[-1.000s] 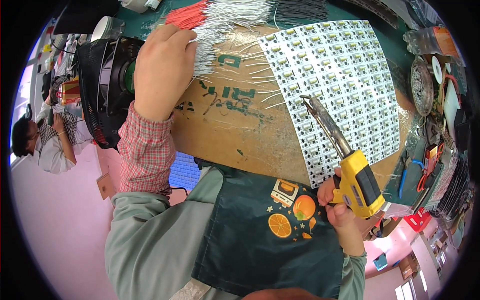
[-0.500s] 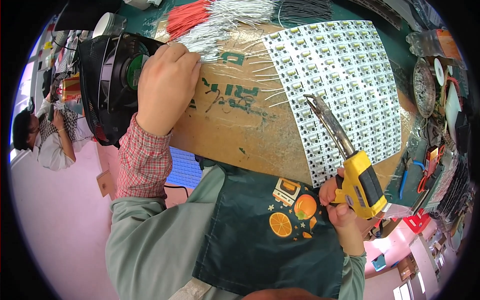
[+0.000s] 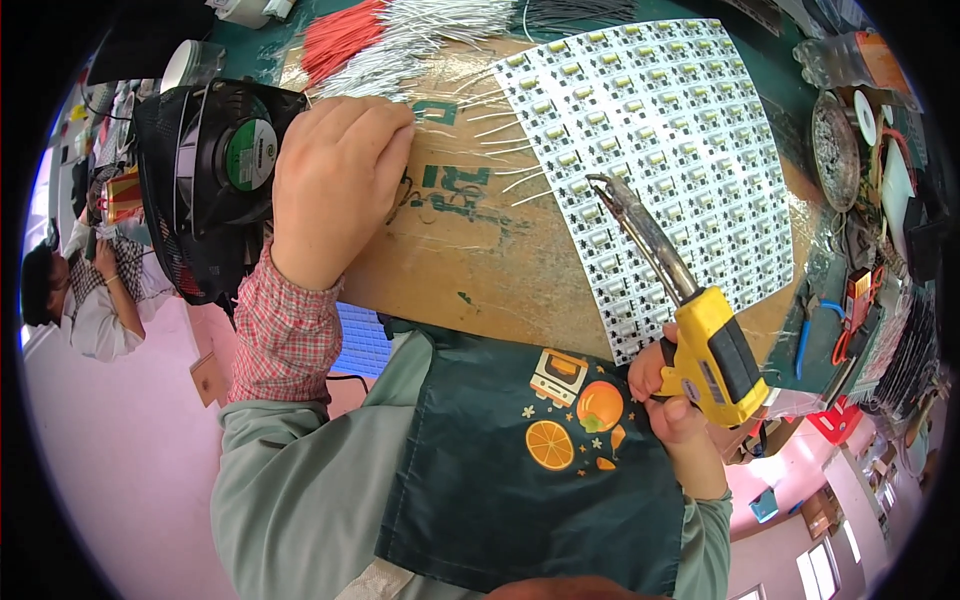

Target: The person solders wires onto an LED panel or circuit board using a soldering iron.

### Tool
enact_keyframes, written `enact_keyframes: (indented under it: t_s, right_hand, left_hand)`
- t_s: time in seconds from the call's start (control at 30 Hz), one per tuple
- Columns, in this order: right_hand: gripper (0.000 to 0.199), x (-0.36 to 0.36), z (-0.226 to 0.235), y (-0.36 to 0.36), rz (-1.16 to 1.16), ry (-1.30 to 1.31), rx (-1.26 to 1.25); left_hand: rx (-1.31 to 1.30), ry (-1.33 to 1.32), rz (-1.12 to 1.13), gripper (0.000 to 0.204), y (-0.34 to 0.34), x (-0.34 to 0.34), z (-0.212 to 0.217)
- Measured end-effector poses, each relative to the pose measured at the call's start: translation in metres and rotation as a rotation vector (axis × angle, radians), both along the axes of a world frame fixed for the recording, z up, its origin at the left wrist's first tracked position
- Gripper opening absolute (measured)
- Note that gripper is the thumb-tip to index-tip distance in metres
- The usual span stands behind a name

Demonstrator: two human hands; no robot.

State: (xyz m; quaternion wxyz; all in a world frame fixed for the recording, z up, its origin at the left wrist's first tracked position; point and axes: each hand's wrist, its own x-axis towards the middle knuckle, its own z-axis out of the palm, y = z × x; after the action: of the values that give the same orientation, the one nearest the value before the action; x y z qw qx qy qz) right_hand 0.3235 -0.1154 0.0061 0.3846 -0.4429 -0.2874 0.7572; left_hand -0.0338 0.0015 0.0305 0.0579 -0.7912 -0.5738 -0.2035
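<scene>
- While my right hand (image 3: 672, 400) is clenched on the grip of the yellow soldering gun (image 3: 700, 335) at five o'clock, its metal tip rests over the white panel of small circuit boards (image 3: 690, 130) on the cardboard sheet (image 3: 470, 260).
- My left hand (image 3: 335, 185) lies curled, knuckles up, at ten o'clock on the cardboard; whether it pinches one of the loose silver wires (image 3: 500, 125) I cannot tell.
- As I judge it, the hot tip could stray onto a neighbouring board or scorch the cardboard if my wrist drifts.
- Bundles of red and white wire (image 3: 400, 35) crowd twelve o'clock; a black fan (image 3: 215, 180) stands at nine, just beside my left hand, cramping its reach.
- Tools and reels (image 3: 860, 150) clutter the tabletop at three o'clock; another person (image 3: 80, 300) sits far off at nine.
</scene>
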Motion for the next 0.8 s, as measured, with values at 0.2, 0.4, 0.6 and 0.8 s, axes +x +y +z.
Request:
enact_keyframes:
  t_s: [0.2,0.4,0.6,0.8]
  right_hand:
    - [0.096,0.000,-0.001,-0.002,-0.009,0.001,0.005]
    - [0.095,0.002,-0.001,-0.001,0.009,0.002,0.009]
    - [0.096,0.003,-0.001,0.000,0.034,-0.021,0.028]
    - [0.098,0.003,0.002,0.000,0.037,-0.029,-0.011]
  left_hand:
    - [-0.045,-0.155,-0.069,0.012,-0.004,0.017,-0.006]
    - [-0.119,-0.270,-0.145,0.014,-0.009,0.033,-0.004]
    - [-0.231,-0.348,-0.260,0.026,-0.024,0.048,-0.004]
    - [-0.195,-0.303,-0.273,0.034,-0.025,0.059,0.000]
